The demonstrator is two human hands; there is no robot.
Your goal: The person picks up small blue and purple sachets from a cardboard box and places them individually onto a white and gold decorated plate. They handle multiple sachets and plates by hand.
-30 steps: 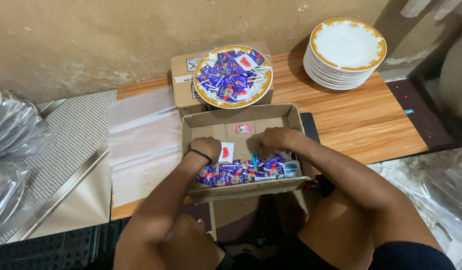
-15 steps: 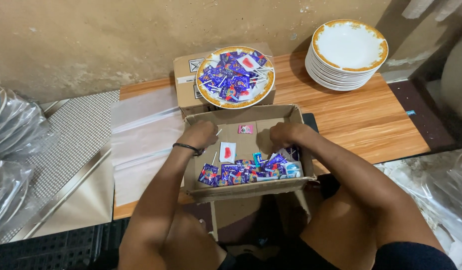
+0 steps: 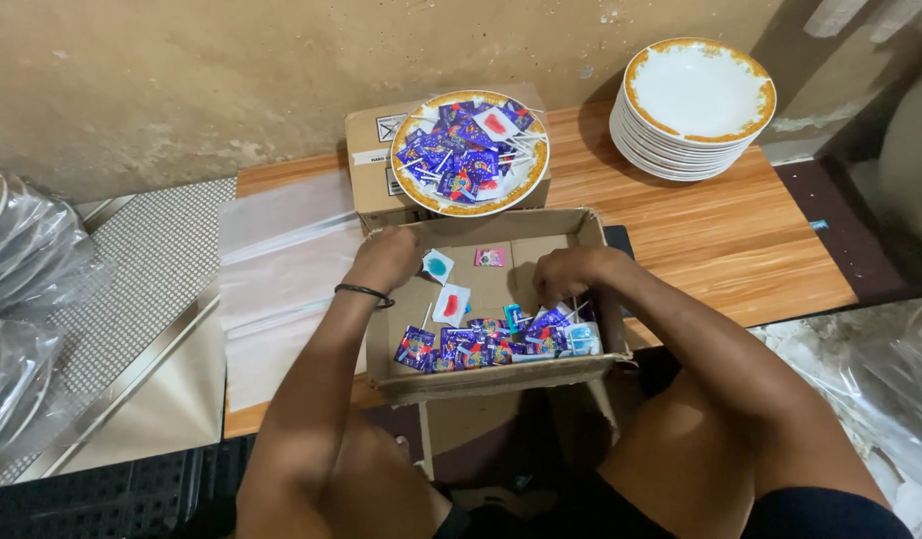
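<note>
Worktop (image 3: 740, 240) carries an open box (image 3: 591, 235); plate stack (image 3: 695, 100) at 1 o'clock, filled plate (image 3: 471, 150) at 12. Sachets (image 3: 501, 344) are heaped at the box's 6 o'clock edge. Left hand (image 3: 386, 258), right hand (image 3: 566, 274) are held apart inside; grip cannot be told.
</note>
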